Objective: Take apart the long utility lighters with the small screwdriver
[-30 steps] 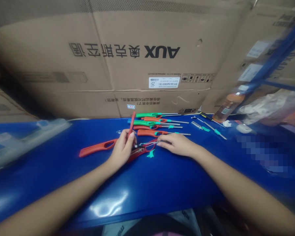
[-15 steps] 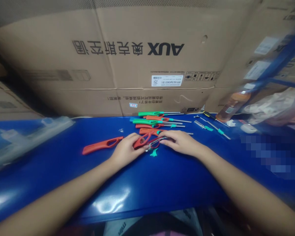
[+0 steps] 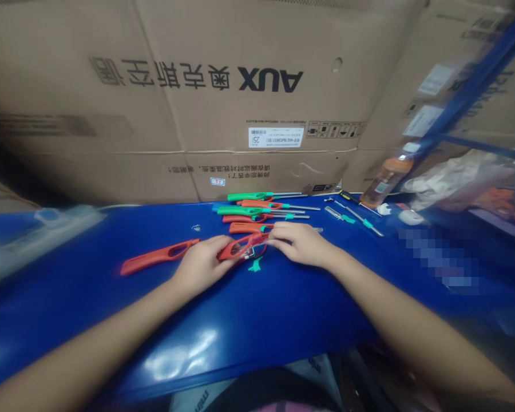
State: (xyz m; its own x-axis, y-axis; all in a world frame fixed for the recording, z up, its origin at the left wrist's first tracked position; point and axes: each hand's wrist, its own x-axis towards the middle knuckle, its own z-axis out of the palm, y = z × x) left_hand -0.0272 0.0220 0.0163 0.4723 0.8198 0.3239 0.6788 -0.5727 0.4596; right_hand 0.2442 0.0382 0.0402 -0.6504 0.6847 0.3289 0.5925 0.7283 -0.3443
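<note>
My left hand (image 3: 201, 260) is closed around the handle part of an opened red stick lighter (image 3: 232, 248), just above the blue table. My right hand (image 3: 298, 243) pinches the end of a thin metal wire piece (image 3: 252, 250), which lies against the lighter's open side. My fingers hide part of both. Left of my left hand lies a separate red lighter shell half (image 3: 154, 260). Below the held lighter is a small green plastic piece (image 3: 255, 264). Behind my hands, several red and green stick lighters (image 3: 244, 212) with metal barrels lie in a stack of rows.
Farther right are a metal barrel with green parts (image 3: 367, 222), a yellow-black screwdriver (image 3: 349, 197), an orange drink bottle (image 3: 386, 182) and plastic bags (image 3: 450, 177). A large cardboard sheet (image 3: 214, 126) stands behind the blue table (image 3: 257, 320). A clear plastic bag (image 3: 38, 240) lies at left.
The view has turned slightly right, so everything appears shifted left. The wire piece has come in closer against the red lighter. Both hands keep their grip.
</note>
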